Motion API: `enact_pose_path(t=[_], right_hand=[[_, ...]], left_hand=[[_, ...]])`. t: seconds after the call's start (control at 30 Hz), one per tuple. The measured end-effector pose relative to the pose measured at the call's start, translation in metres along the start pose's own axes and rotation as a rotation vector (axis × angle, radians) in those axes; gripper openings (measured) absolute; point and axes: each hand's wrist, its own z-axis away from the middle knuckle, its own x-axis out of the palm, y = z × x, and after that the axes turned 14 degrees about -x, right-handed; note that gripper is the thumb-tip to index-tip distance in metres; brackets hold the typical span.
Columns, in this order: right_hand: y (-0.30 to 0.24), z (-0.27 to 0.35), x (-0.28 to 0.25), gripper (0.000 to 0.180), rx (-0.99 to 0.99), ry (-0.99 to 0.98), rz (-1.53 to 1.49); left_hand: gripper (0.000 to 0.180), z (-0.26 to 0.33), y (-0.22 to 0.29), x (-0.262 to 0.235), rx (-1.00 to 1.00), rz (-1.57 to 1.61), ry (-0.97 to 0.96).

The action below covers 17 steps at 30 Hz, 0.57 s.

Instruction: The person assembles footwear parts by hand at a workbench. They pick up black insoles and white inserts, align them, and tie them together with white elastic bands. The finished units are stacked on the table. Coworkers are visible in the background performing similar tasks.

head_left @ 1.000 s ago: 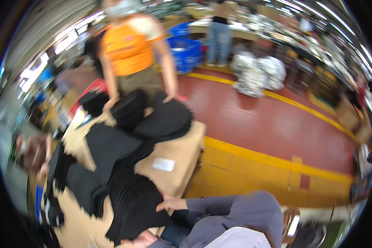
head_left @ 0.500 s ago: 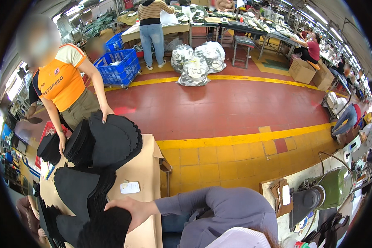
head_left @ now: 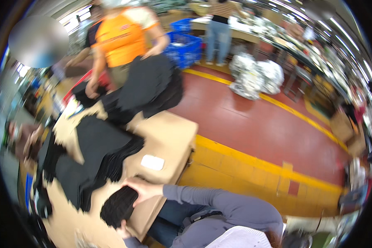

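A stack of black cut fabric pieces is held between my hands near the front edge of a table covered in brown paper. My right hand grips its upper right side, thumb and fingers spread round the edge. My left hand holds the lower end, partly cut off by the sleeve and blurred. Beyond lie fanned stacks of larger black fabric pieces with jagged edges. A white card rests on the paper to the right of them.
Across the table a person in an orange shirt has hands on another big black fabric stack. Blue crates and stuffed clear bags stand on the red floor beyond. A machine bench is at lower right.
The view has swung left, so everything sits further right. My left hand has come into view at the stack's lower end. The co-worker's large stack looks more raised and tilted.
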Motion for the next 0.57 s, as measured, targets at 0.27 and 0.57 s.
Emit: enact_pose_path(t=[0.27, 0.57], right_hand=[[-0.06, -0.053, 0.012, 0.083, -0.076, 0.01, -0.13], [-0.016, -0.037, 0.038, 0.134, 0.37, -0.085, -0.741]], left_hand=[[0.084, 0.043, 0.092, -0.049, -0.021, 0.028, -0.034], [0.125, 0.049, 0.089, -0.029, 0.128, -0.136, 0.041]])
